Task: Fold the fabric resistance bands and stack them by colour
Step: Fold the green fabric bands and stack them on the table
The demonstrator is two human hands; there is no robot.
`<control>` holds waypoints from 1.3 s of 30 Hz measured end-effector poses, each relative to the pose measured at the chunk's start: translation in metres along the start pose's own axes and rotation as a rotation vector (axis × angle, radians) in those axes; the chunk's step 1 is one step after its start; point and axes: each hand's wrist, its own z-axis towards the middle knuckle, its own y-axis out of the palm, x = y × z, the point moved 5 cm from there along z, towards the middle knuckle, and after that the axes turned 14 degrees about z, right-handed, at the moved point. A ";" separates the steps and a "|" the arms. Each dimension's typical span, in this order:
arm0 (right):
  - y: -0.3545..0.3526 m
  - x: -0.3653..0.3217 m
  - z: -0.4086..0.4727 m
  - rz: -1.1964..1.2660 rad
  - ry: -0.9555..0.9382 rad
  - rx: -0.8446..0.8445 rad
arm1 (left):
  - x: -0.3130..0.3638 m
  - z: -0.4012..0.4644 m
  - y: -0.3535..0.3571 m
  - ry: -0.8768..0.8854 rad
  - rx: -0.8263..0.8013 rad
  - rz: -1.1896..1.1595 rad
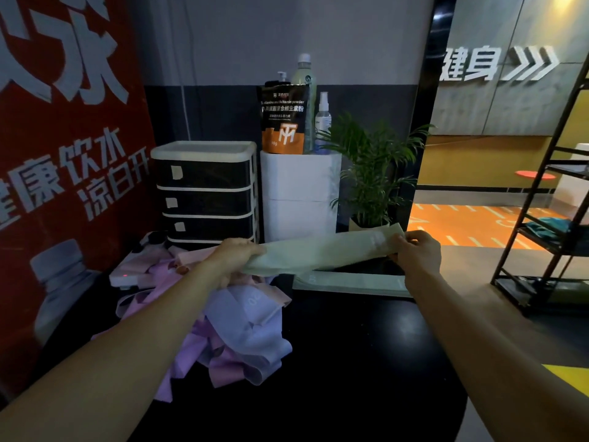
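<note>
A black-and-white drawer unit (pixel 205 189) stood against the grey wall (pixel 271 36). Left of it hung a red poster (pixel 63 138); right of it, a white pedestal (pixel 299 193), a potted palm (pixel 373 173), then orange floor (pixel 462 221).

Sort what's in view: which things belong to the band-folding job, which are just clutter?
Job: pale green fabric band held by left hand and right hand; flat green band beneath; pink and lilac band pile.

Clutter: black drawer unit, orange-black powder pouch, potted palm.
</note>
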 end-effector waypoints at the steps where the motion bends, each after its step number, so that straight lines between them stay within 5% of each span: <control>1: -0.002 0.003 0.000 -0.006 0.004 0.004 | -0.001 0.001 0.003 -0.013 -0.029 -0.001; 11: -0.036 0.030 0.023 -0.059 0.051 0.039 | -0.002 0.025 0.035 0.007 -0.194 0.048; 19: -0.059 0.053 0.063 -0.235 0.022 0.034 | 0.011 0.072 0.074 0.097 0.027 0.013; 26: -0.067 0.072 0.087 -0.403 -0.057 0.047 | 0.004 0.095 0.092 0.173 0.305 0.313; 39: -0.061 0.109 0.091 -0.634 -0.173 0.040 | -0.022 0.103 0.118 0.271 0.314 0.330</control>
